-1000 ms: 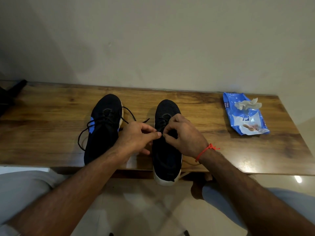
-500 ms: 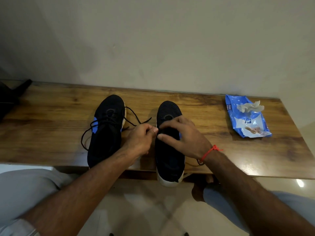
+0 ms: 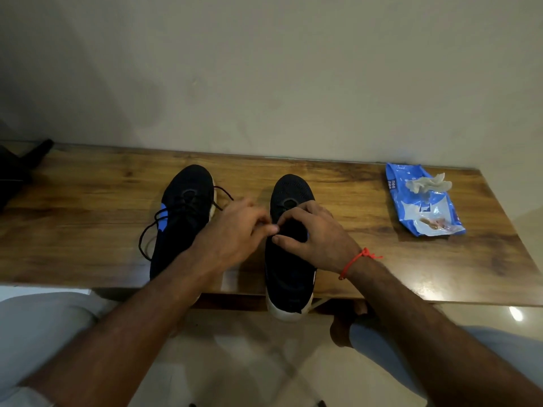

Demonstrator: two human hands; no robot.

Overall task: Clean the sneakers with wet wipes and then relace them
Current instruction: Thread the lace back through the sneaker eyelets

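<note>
Two black sneakers stand side by side on a wooden bench (image 3: 88, 230), toes towards the wall. The left sneaker (image 3: 182, 218) has blue patches and a loose black lace (image 3: 147, 236) trailing off its left side. Over the tongue of the right sneaker (image 3: 289, 268), whose white heel hangs past the bench's front edge, my two hands meet. My left hand (image 3: 232, 236) has its fingers curled and pinched together at the shoe's left edge. My right hand (image 3: 314, 233), with a red thread at the wrist, curls its fingers over the lacing area. The lace between the fingertips is hidden.
A blue wet wipes packet (image 3: 420, 201) lies at the bench's right end with a crumpled white wipe (image 3: 429, 183) on top. A dark object (image 3: 17, 171) sits at the far left. A plain wall rises right behind the bench. My knees and glossy floor are below.
Both hands stayed over the right sneaker's tongue. The left hand's fingers shifted slightly and are now blurred by motion. The sneakers and the packet have not moved.
</note>
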